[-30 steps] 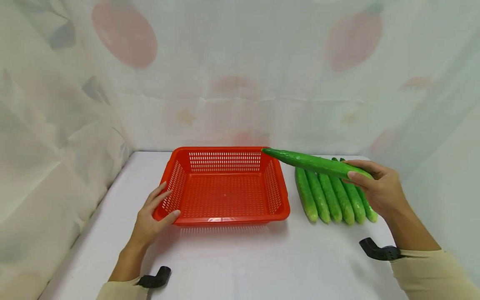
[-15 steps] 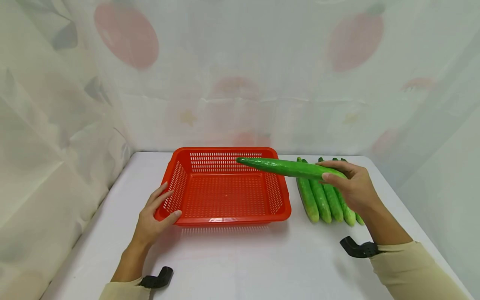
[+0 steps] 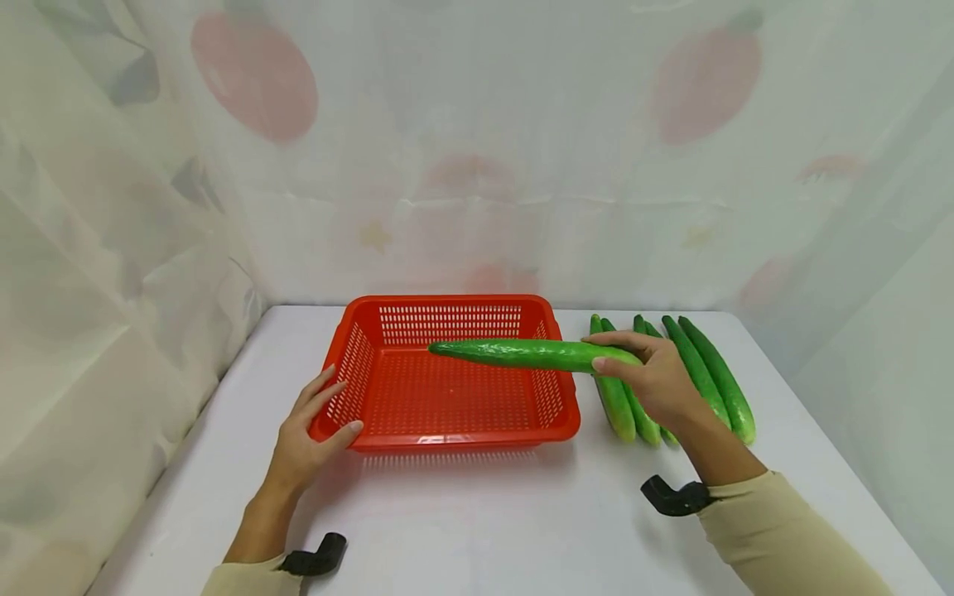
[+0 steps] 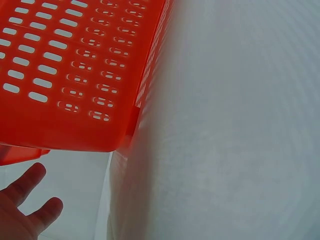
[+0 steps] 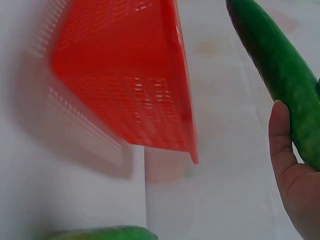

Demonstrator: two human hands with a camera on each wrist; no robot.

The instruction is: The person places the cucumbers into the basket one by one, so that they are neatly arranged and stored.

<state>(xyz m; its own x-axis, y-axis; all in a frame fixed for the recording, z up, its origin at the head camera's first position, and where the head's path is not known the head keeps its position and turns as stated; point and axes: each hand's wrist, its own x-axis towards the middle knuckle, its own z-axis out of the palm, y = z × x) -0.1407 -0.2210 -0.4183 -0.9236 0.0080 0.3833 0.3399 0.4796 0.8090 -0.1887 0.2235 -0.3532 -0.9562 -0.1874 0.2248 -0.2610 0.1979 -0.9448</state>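
My right hand holds a long green cucumber by its paler end, thumb on the near side. The cucumber lies nearly level in the air, its dark tip over the inside of a red plastic basket. Nothing lies in the basket. At the basket's left side is my left hand, fingers spread and fairly straight around the rim corner. The left wrist view shows two of its fingertips near the basket's wall. Several more cucumbers lie side by side at the right, partly hidden behind my right hand.
Both basket and cucumbers rest on a white table. A pale printed curtain hangs behind its back edge, and more sheeting stands at both sides. Each wrist wears a black camera mount.
My right hand has carried the cucumber leftward and slightly down, from over the other cucumbers until its tip is over the basket. My left hand stays at the basket's left side.
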